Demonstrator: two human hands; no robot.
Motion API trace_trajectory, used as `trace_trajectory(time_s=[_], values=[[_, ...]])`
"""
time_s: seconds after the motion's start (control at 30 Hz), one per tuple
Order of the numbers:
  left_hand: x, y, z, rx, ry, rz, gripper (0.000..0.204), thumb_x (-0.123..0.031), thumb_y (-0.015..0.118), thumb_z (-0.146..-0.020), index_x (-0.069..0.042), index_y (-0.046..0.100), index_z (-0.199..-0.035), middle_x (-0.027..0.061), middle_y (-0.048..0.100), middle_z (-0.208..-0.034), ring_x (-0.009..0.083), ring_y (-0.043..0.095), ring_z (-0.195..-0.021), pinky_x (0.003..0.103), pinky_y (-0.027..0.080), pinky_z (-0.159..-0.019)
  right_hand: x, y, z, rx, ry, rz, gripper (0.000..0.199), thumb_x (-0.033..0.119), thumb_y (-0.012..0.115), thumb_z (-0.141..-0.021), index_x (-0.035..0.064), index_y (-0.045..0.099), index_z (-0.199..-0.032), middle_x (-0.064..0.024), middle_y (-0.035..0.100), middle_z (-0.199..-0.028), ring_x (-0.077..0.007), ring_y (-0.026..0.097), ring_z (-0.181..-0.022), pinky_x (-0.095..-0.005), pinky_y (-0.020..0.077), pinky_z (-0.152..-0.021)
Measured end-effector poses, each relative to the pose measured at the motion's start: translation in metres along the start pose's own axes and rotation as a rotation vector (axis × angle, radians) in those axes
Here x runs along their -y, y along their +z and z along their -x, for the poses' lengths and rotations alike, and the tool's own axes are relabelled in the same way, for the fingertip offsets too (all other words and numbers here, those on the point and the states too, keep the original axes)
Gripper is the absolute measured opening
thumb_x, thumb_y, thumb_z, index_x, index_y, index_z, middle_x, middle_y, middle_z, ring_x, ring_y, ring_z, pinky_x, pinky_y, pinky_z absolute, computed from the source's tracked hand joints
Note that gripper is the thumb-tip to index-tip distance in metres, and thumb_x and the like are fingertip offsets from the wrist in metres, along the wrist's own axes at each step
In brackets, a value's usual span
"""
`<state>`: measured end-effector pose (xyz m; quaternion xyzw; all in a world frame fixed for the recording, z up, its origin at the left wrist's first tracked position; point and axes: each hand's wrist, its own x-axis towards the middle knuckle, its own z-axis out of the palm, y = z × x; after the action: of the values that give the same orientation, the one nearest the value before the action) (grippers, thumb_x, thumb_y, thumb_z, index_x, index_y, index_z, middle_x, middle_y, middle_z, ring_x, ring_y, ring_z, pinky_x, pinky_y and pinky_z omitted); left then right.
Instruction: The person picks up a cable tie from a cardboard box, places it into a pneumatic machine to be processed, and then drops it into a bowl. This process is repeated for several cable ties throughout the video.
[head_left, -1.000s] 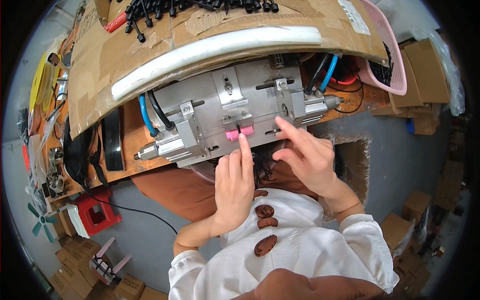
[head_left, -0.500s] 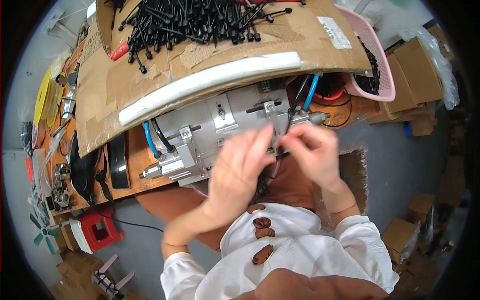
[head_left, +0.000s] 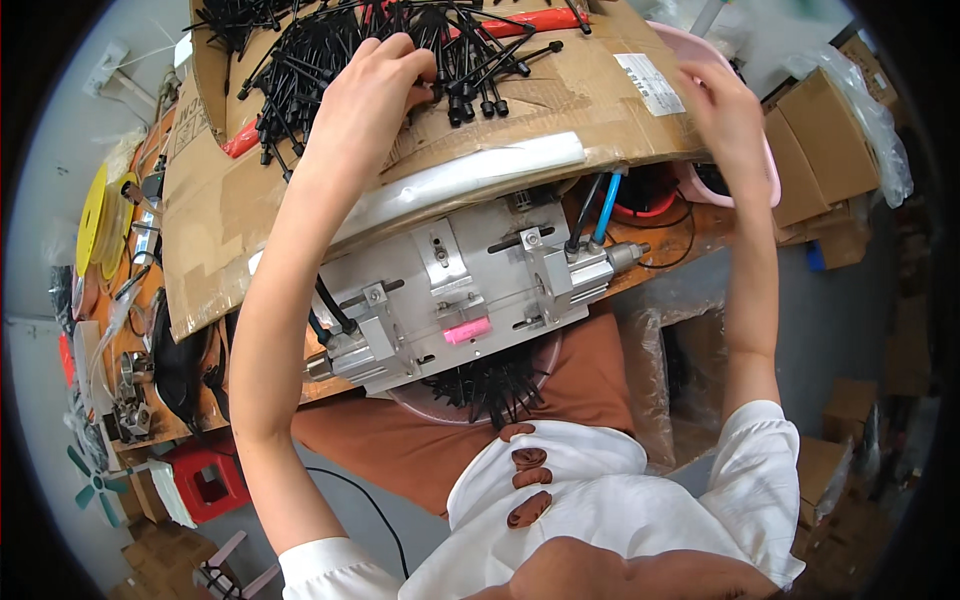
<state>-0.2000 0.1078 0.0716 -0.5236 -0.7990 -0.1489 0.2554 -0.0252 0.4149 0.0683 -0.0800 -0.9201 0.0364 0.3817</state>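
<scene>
My left hand (head_left: pixel 372 92) reaches far forward onto a cardboard sheet (head_left: pixel 560 105) and closes its fingers on the pile of thin black rod-shaped parts (head_left: pixel 330 45) lying there. At the back right, my right hand (head_left: pixel 730 112) is over the rim of a pink plastic basin (head_left: pixel 768 180), its fingertips hidden against the cardboard edge. Below the cardboard sits a grey metal clamping fixture (head_left: pixel 440 290) with a small pink piece (head_left: pixel 467 330) at its front. No hand touches the fixture.
Two blue hoses (head_left: pixel 608 208) run into the fixture's right side. A round basin with more black parts (head_left: pixel 490 385) sits under it by my lap. Yellow tape rolls (head_left: pixel 92 215) and tools crowd the left bench; cardboard boxes (head_left: pixel 830 140) stand at the right, a red stool (head_left: pixel 205 478) below.
Both hands have left the fixture's front. The left went up and forward to the black parts; the right moved out to the pink basin.
</scene>
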Motion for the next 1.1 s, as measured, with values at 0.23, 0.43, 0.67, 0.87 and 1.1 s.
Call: trace_trajectory(time_s=[0.23,0.43,0.67,0.87,1.1], values=[[-0.002,-0.012,0.014,0.046,-0.029,0.052,0.019,-0.003,0.068,-0.076,-0.004,0.061,-0.094,0.0082,0.057,-0.094,0.0297,0.057,-0.092,0.038,0.047,-0.077,0.074,0.049,-0.058,0.123,-0.479,-0.222,0.018,0.013,0.064,-0.085,0.0073,0.065,-0.102,-0.0083,0.065,-0.099,-0.0292,0.063,-0.088,-0.0377,0.0496,-0.076],[-0.002,-0.038,0.038,0.140,-0.154,0.313,0.019,-0.007,0.071,-0.076,-0.003,0.063,-0.093,0.0079,0.058,-0.091,0.0239,0.058,-0.078,0.032,0.047,-0.071,0.129,0.058,-0.082,0.450,-0.742,-0.103,0.018,0.012,0.068,-0.078,0.0077,0.066,-0.095,-0.0054,0.063,-0.095,-0.0267,0.060,-0.093,-0.0362,0.0489,-0.077],[0.001,-0.055,0.057,0.028,-0.217,0.413,0.020,-0.001,0.070,-0.078,-0.005,0.063,-0.096,0.0063,0.056,-0.080,0.0168,0.056,-0.071,0.028,0.047,-0.065,0.123,0.074,-0.111,0.438,-0.538,-0.582,0.016,0.010,0.067,-0.082,0.0030,0.070,-0.095,-0.0070,0.069,-0.079,-0.0154,0.062,-0.071,-0.0282,0.0483,-0.064],[-0.011,-0.067,0.086,-0.114,-0.658,0.973,0.019,-0.003,0.066,-0.087,-0.001,0.064,-0.106,0.0001,0.062,-0.088,0.0065,0.056,-0.082,0.019,0.045,-0.076,0.106,0.065,-0.128,0.704,0.201,-1.325,0.016,0.012,0.063,-0.090,-0.0012,0.066,-0.098,-0.0097,0.068,-0.079,-0.0064,0.061,-0.065,-0.0169,0.0435,-0.053],[-0.086,-0.069,0.141,-0.352,-0.608,0.752,0.028,0.013,0.065,-0.075,0.001,0.061,-0.100,0.0052,0.059,-0.091,0.0118,0.055,-0.079,0.023,0.047,-0.072,0.115,-0.008,-0.060,0.390,0.327,-1.607,0.043,0.029,0.058,-0.095,-0.0052,0.052,-0.120,-0.0178,0.065,-0.108,-0.0191,0.067,-0.090,-0.0219,0.0523,-0.062]])
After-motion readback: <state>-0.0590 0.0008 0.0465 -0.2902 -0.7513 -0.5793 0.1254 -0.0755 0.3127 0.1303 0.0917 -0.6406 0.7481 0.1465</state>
